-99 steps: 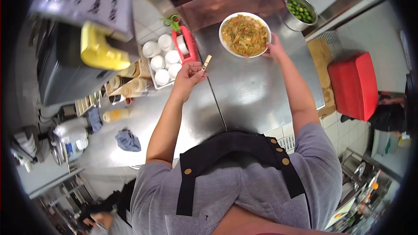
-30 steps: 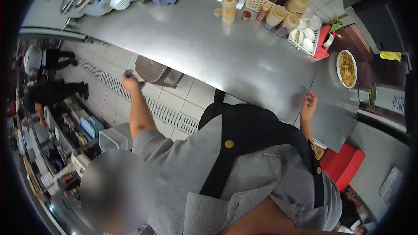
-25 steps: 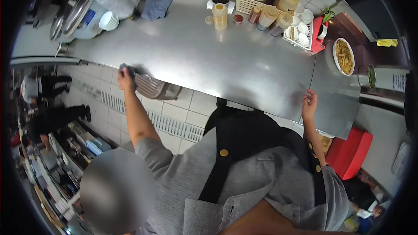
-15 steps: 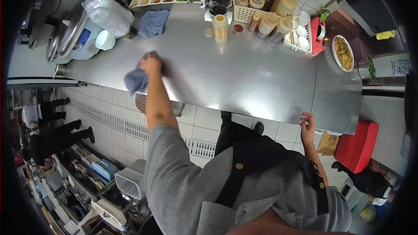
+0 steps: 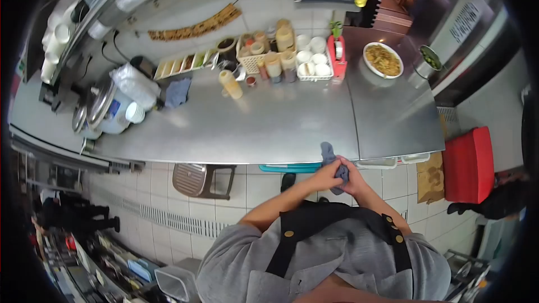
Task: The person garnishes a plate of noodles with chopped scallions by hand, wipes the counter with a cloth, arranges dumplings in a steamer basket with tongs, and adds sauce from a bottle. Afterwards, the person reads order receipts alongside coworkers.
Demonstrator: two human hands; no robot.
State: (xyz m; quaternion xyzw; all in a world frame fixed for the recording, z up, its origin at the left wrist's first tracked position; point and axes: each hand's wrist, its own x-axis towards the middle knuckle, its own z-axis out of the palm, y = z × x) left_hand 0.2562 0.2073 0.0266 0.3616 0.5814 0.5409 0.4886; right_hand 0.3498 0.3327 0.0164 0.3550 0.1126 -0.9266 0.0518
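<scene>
A grey-blue cloth (image 5: 327, 150) is bunched between my two hands, just off the front edge of the steel counter (image 5: 252, 134). My left hand (image 5: 327, 176) is closed around it from the left. My right hand (image 5: 352, 178) grips it from the right, fingertips close to the left ones. One end of the cloth sticks up past the fingers, another hangs below. A second folded blue cloth (image 5: 177, 92) lies at the back left of the counter.
At the counter's back stand a squeeze bottle (image 5: 230, 84), a basket of bottles (image 5: 252, 63) and a rack of white cups (image 5: 314, 67). A plate of noodles (image 5: 383, 60) sits right. Below are a brown stool (image 5: 193, 180) and red bin (image 5: 467, 165).
My left hand has lifted the cloth off the counter's left part and brought it right, toward my body. My right hand has come in to grip it. The view has shifted right.
</scene>
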